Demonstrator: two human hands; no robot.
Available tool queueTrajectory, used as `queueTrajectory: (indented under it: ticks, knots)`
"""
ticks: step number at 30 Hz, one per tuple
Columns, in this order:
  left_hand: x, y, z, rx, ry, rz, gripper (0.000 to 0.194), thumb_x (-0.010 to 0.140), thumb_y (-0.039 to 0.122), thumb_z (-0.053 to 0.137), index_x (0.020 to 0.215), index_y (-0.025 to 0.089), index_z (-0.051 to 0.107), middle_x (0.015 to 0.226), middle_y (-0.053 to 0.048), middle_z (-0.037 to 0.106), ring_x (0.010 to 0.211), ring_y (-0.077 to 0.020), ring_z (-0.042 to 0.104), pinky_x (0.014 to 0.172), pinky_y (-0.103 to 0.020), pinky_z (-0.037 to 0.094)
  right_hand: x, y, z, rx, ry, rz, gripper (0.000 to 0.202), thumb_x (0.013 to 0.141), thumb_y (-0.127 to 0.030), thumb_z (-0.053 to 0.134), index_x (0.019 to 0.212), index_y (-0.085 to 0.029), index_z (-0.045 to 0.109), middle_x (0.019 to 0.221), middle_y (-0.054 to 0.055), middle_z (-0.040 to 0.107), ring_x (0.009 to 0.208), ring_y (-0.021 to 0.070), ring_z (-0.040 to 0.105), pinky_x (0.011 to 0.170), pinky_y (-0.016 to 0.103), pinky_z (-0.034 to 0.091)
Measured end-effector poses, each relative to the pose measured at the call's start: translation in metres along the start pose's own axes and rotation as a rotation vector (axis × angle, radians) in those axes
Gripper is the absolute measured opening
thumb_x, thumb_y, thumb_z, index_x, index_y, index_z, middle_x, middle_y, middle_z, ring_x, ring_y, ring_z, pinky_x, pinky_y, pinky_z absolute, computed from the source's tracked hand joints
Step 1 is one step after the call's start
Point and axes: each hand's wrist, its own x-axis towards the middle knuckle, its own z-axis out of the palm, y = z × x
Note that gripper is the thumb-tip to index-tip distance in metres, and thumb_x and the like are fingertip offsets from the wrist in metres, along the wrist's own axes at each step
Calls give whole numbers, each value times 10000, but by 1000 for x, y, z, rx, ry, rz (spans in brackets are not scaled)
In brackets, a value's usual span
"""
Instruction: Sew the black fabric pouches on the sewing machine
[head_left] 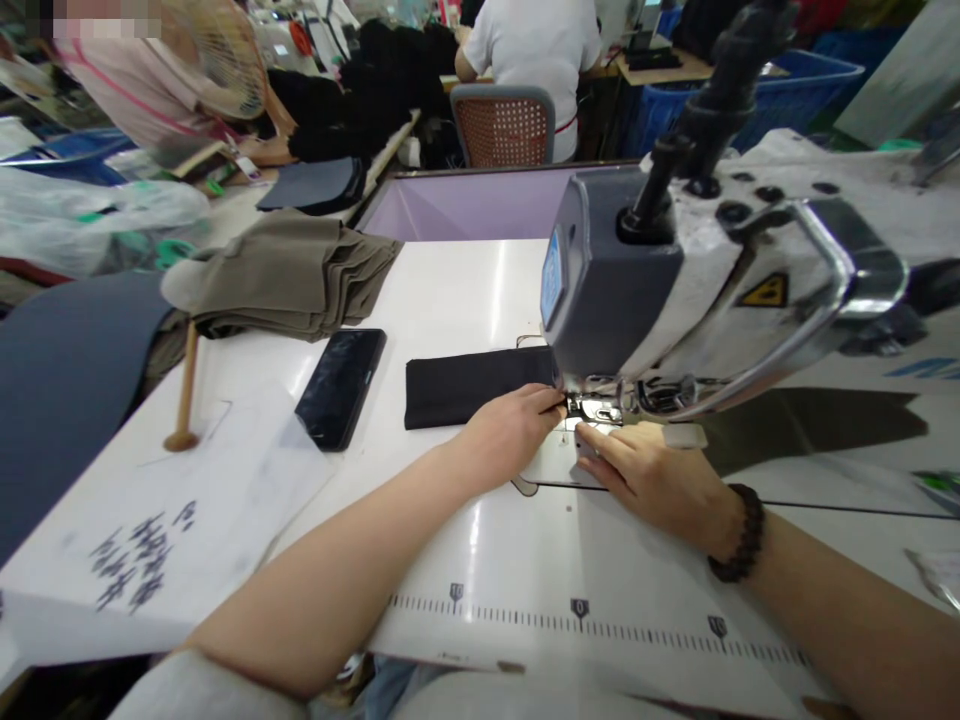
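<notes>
Closest to me, the pale grey fabric sleeve (206, 690) is cut off by the bottom edge. At far left I see a dark blue-grey, smooth-faced sheet (67, 380), also cropped; its material is hard to judge. Beside it lies a white paper sheet (247, 490) with black handwriting I can't read, and a slim wooden stick with a round foot (186, 390), its upper end overlapping a loose pile of brownish-grey cloth (285, 275). Next comes a black rectangular phone (341, 385), its screen dark.

Then I have the flat, oblong piece of black cloth (457, 388) on the glossy white bench (480, 555), its right end hidden by the left hand (504, 438) and the sewing head. That hand's fingertips bear on the cloth beside the metal presser foot (596, 408); I can't tell whether they pinch it. Behind, a person in a white shirt (532, 40) is cropped by the top edge.

The grey-and-white sewing machine (615, 270) hides its own needle from me. Just right of the left hand and apart from it, the right hand (654, 475) lies palm down by the foot, fingers extended and parted. A dark beaded bracelet (742, 535) circles its wrist; the forearm runs out of view.
</notes>
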Motion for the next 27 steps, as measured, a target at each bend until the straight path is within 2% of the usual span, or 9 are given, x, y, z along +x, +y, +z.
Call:
queueTrajectory:
  ticks: [6,13,17,20,22,24,26,27]
  knots:
    - [4,-9,9,60,82,-14,180,847,130,446,982,101,562,1037,-80,568,1022,-180,501,911,-283,416,-1,0,1,-1,-8,7,316,865,-350,398,1036,-144,566,787,52,646,679,157,564,648,275,384]
    - [2,0,2,86,3,-28,204,855,119,422,1014,88,546,1093,-104,544,1079,-183,468,946,-285,371,-1,-1,-1,-12,5,6,307,861,-342,405,1029,-143,567,806,58,651,677,158,568,637,272,383]
    - [4,12,-1,185,-62,-147,265,866,110,370,1096,94,502,1187,-135,482,1127,-243,425,947,-409,350,-1,-1,-1,-20,9,11,299,856,-345,414,1029,-154,566,794,52,652,672,155,568,618,263,378]
    - [5,12,-4,247,-113,-284,308,857,94,353,1141,95,473,1199,-172,465,1115,-297,431,883,-473,380,-1,-2,-2,-51,9,18,290,847,-346,431,1026,-164,567,792,48,656,673,156,573,582,253,368]
    - [2,2,-14,237,-147,-359,355,832,50,345,1171,77,450,1174,-190,480,1073,-298,467,837,-445,416,-1,-3,-4,-70,2,26,276,843,-341,439,1018,-172,570,791,45,660,670,155,577,561,249,357]
    - [-6,-13,-35,171,-148,-439,462,770,-25,342,1220,63,400,1097,-188,531,978,-268,534,789,-393,446,0,-3,-6,-69,-19,35,266,843,-333,441,1013,-175,571,787,41,662,666,152,580,558,247,351]
    - [-18,-27,-62,47,-45,-567,598,687,-58,364,1270,73,342,953,-155,596,852,-254,579,745,-391,458,0,-4,-8,-58,-48,38,264,845,-333,438,1005,-173,573,775,41,661,657,148,579,565,248,348]
    - [-24,-31,-75,-42,84,-645,629,661,-45,384,1273,95,345,910,-133,606,831,-257,580,749,-412,453,0,-4,-9,-52,-59,36,266,847,-333,434,1005,-170,573,773,43,661,655,147,578,571,249,347]
